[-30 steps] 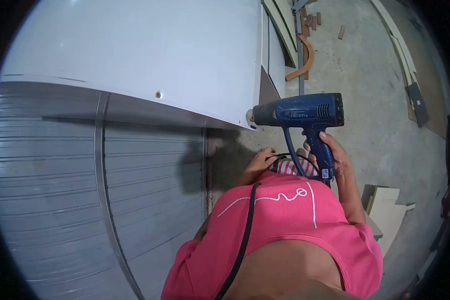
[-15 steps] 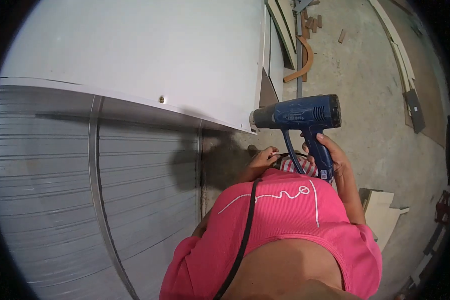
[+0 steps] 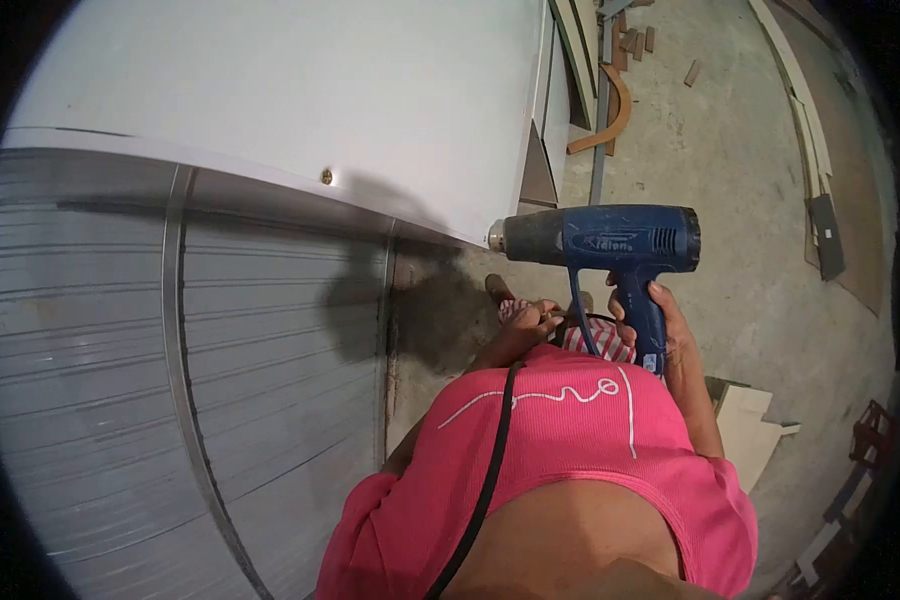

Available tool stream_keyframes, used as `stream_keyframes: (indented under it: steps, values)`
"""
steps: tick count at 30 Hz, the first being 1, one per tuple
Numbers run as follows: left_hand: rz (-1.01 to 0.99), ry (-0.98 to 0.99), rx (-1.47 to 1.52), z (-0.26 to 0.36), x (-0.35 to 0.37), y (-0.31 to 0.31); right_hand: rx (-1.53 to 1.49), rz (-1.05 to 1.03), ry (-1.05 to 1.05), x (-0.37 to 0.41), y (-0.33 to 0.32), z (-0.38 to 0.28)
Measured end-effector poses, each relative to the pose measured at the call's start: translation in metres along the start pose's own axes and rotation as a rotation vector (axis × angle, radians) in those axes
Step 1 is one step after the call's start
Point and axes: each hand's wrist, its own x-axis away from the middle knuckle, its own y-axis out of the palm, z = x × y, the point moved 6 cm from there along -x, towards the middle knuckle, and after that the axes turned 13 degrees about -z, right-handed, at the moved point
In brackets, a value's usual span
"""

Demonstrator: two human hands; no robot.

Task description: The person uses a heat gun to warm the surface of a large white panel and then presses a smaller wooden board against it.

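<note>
My right hand (image 3: 660, 315) grips the handle of a blue heat gun (image 3: 610, 240). The gun's nozzle points left at the near corner of a big white panel (image 3: 300, 90). My left hand (image 3: 532, 322) hangs low in front of my pink shirt, fingers curled on the black power cord (image 3: 490, 470) that runs down across my chest. The panel's edge shows a small screw head (image 3: 326, 177).
A grey ribbed shutter (image 3: 120, 380) fills the left below the panel. On the concrete floor (image 3: 750, 200) lie a curved wooden offcut (image 3: 610, 115), long boards at the right, and pale board pieces (image 3: 745, 425) by my right side.
The heat gun has tilted level and shifted slightly right and down; its nozzle stays at the panel corner. My left hand moved a little left along the cord.
</note>
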Motion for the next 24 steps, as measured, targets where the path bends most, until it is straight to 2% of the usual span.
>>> stream_keyframes:
  steps: [1, 3, 7, 9, 10, 12, 13, 15, 19, 21, 23, 24]
  values:
    - [0.002, 0.001, 0.007, 0.000, 0.002, 0.000, 0.006, -0.037, -0.005, 0.000, 0.005, -0.001]
    - [-0.017, 0.195, -0.180, 0.021, 0.008, 0.003, 0.017, -0.028, 0.001, 0.001, 0.006, 0.000]
    - [-0.030, 0.183, -0.194, 0.035, 0.016, 0.005, 0.049, -0.020, 0.023, 0.002, 0.008, -0.001]
    - [-0.001, 0.010, -0.101, 0.009, 0.002, 0.006, 0.043, -0.027, 0.023, 0.004, 0.007, 0.000]
    - [0.007, 0.015, -0.105, -0.001, -0.001, 0.007, 0.034, -0.038, 0.023, 0.005, 0.007, 0.000]
    - [0.032, 0.286, -0.292, 0.002, 0.002, 0.006, 0.033, -0.047, 0.023, 0.004, 0.009, -0.001]
    - [0.051, 0.289, -0.305, -0.002, -0.001, 0.004, 0.027, -0.045, 0.024, 0.003, 0.010, -0.001]
    - [-0.117, 0.009, -0.083, -0.022, -0.014, 0.006, 0.048, -0.045, 0.036, 0.004, 0.011, -0.001]
    - [-0.036, 0.078, -0.130, -0.034, -0.020, 0.006, 0.064, -0.036, 0.052, 0.004, 0.008, -0.002]
    - [-0.029, 0.079, -0.018, -0.017, -0.011, 0.003, 0.084, -0.053, 0.008, 0.002, 0.008, -0.003]
    - [-0.039, 0.076, -0.008, 0.005, 0.003, -0.004, 0.067, -0.101, -0.041, -0.004, 0.020, -0.010]
    - [-0.034, 0.094, 0.040, 0.012, 0.009, -0.005, 0.030, -0.195, -0.100, -0.006, 0.031, -0.017]
